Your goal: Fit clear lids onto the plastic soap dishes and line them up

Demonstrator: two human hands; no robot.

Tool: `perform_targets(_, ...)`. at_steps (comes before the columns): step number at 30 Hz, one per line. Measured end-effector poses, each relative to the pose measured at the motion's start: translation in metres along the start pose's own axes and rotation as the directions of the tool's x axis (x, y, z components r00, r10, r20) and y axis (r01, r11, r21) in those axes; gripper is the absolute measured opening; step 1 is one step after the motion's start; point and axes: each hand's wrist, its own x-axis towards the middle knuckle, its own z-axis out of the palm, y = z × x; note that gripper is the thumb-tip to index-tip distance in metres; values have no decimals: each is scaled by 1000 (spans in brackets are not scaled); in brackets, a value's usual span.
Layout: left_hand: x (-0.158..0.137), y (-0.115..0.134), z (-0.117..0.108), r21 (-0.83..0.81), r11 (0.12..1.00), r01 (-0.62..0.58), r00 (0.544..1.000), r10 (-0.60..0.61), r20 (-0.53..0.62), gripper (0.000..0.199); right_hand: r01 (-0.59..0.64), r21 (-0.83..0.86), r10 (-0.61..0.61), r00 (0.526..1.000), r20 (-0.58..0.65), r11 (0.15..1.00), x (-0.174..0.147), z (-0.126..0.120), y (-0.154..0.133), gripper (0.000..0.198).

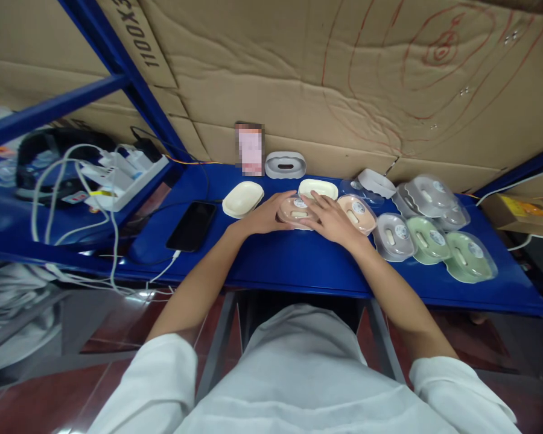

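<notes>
Between my two hands, a pink soap box (301, 205) with a clear lid and a round label rests on the blue table. My left hand (268, 215) curls around its left side. From the right, my right hand (332, 218) grips the box, its fingers reaching over the lid edge. Just behind stands a cream dish (317, 189), partly covered by my right fingers. Another cream dish (243, 199) lies left of my left hand. To the right of my right hand sits a peach soap box (357, 214) with a clear lid.
Grey (393, 237) and green soap boxes (429, 240) line the right side, with several grey ones stacked behind. A grey slotted tray (285, 165) leans at the back beside a phone (250, 149). A black phone (191, 226) on a cable and a power strip (122, 181) are left.
</notes>
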Motion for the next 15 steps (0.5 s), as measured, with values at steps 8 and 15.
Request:
perform_targets(8,0,1,1,22,1000,18,1000,-19,17,105,-38,-106,34,999,-37,994,0,3,-23,81)
perform_targets(15,0,-1,0,43,999,29,999,-31,29,107,137,37,-138,990,20,990,4,13,0,77)
